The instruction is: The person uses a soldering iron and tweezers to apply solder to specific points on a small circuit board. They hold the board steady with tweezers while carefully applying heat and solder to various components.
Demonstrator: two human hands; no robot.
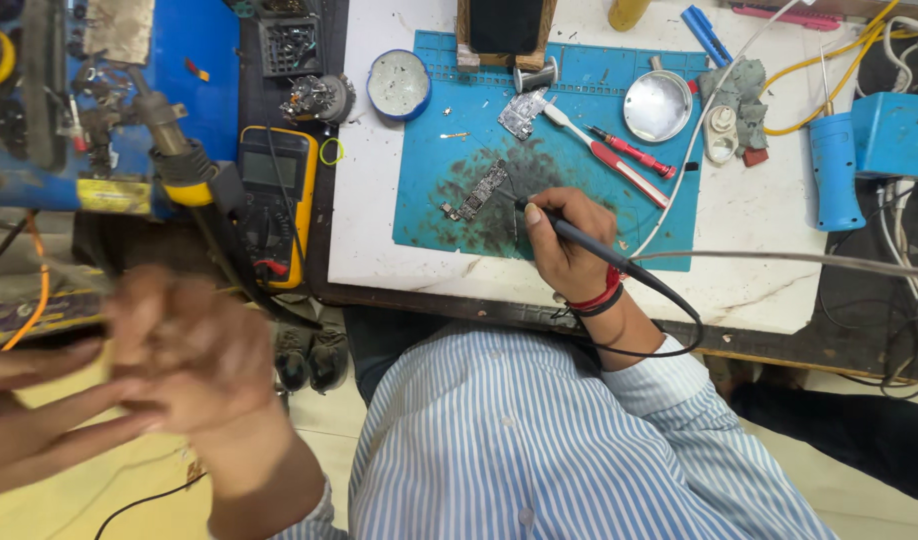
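Head-camera view: we held our right hand (571,245) curled in a pen grip around a slim black soldering iron (579,238), its tip resting beside a small dark circuit board (479,192) on the blue work mat (434,110). Our left hand (184,345), off the bench at lower left, was too blurred for us to tell its state; another person's fingers (39,420) seemed to meet it there. By our judgement the board was light, stiff and fragile, best taken by its bare edges, never across the tiny components. Soot-like smudges darkened the rubbery mat around it. Farther out lay a white-and-red brush (604,152), a red screwdriver (634,152), a shiny round metal dish (657,105) and a blue-rimmed tin (399,85). A yellow multimeter (279,195) sat beyond the white tabletop (369,230).
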